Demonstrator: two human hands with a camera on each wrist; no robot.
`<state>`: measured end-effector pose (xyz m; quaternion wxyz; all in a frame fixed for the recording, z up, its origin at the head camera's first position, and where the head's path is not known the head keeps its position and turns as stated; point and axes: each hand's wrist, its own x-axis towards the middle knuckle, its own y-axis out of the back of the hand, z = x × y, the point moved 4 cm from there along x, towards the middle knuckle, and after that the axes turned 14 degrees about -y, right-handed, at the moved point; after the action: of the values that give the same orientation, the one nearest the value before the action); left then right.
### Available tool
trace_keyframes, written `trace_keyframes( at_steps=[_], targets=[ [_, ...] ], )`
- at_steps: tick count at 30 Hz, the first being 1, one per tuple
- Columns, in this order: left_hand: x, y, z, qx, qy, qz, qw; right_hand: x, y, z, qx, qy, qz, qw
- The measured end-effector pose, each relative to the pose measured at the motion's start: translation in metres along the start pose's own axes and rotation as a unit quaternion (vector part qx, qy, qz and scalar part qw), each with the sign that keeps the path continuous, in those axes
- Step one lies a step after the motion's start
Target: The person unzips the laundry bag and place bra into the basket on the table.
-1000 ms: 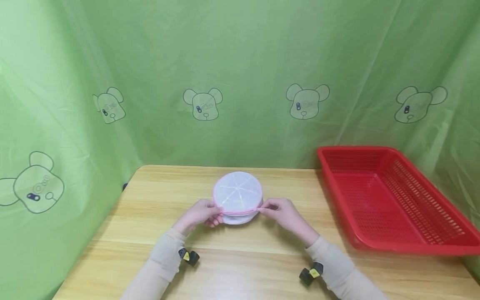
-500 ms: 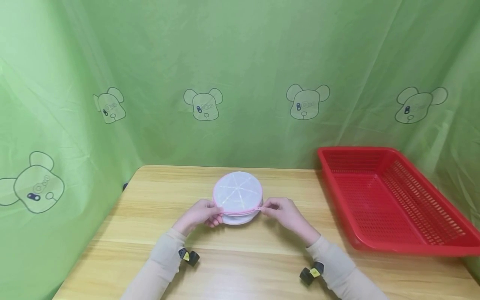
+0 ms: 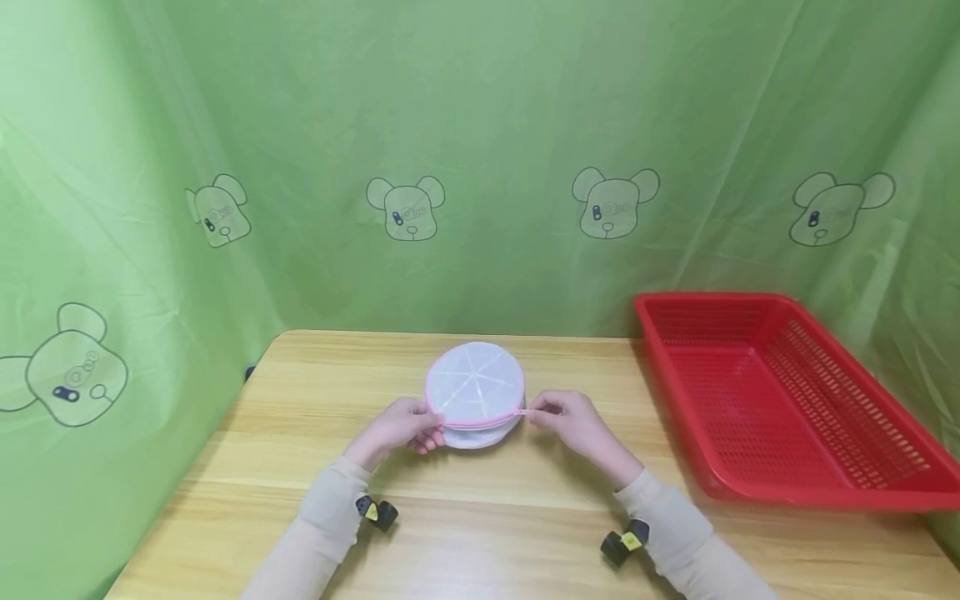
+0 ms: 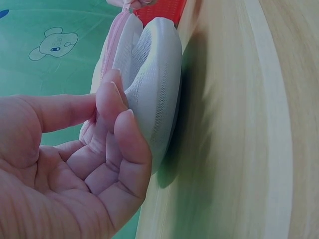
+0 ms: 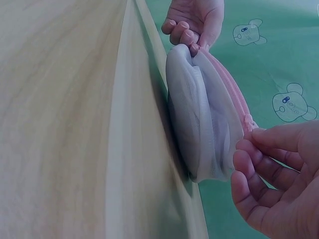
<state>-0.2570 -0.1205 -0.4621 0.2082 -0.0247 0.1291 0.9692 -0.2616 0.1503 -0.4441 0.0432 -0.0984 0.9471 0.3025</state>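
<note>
A round white mesh laundry bag [image 3: 474,382] sits on the wooden table, its flat top marked with pale lines that cross at the centre. A pink zipper [image 5: 230,84] runs round the rim. My left hand [image 3: 405,423] pinches the near left edge between thumb and fingertips, beside the zipper, as the left wrist view [image 4: 94,154] shows too. At the near right edge, my right hand [image 3: 572,423] pinches the zipper pull [image 5: 250,122] between thumb and forefinger, its other fingers loosely curled. The bag's soft side sags below the rim; its inside is hidden.
To the right stands a large red plastic basket [image 3: 686,442] with slotted walls. Behind and beside the table [image 3: 480,533] hangs a green curtain [image 3: 495,275] printed with bear heads. A small black camera is strapped on each wrist.
My right hand has shifted slightly right and away from me along the rim with the zipper pull. My left hand keeps its hold in nearly the same spot.
</note>
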Motion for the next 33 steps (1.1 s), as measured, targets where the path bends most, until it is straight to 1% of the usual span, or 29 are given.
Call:
trace_keyframes(
  at_steps=[7,13,24,33],
  targets=[
    [0.000,0.000,-0.001,-0.001,0.003,0.003,1.0000,0.000,0.004,0.002,0.000,-0.004,0.011,1.000],
    [0.001,0.000,-0.001,0.000,0.004,0.006,1.0000,-0.001,0.004,0.001,0.000,-0.003,0.007,1.000],
    [0.000,0.002,0.000,-0.001,-0.001,0.016,0.9999,-0.001,0.000,0.000,0.009,-0.008,-0.001,1.000],
    [-0.001,0.002,0.001,0.006,0.002,0.010,0.9999,-0.004,-0.007,-0.002,0.004,-0.003,-0.012,1.000]
  ],
)
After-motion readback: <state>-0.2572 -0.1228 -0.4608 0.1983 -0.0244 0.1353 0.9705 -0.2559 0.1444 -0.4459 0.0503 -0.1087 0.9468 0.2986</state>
